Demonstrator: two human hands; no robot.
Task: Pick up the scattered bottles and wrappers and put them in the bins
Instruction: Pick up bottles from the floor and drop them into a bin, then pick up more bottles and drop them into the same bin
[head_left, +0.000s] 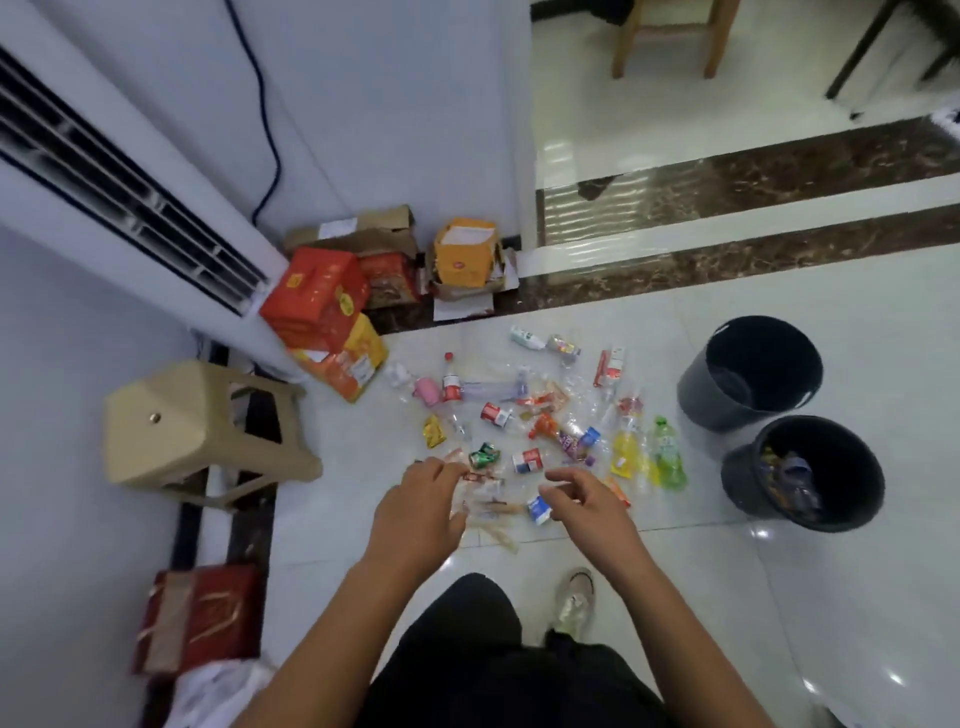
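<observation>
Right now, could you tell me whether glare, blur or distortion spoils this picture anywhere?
Head view: bright glare spots sit on the glossy floor tiles. Head view: wide-angle distortion makes the air conditioner lean steeply. Head view: the left hand and right hand are slightly smeared, and the small wrappers look soft.

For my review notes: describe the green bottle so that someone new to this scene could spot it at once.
Find the nearer black bin at the right, the one that is partly filled. Just left of it, at the right edge of the scattered litter, lies the green bottle. It is the only clear, bright-green bottle, with a yellow pouch on its left.
</observation>
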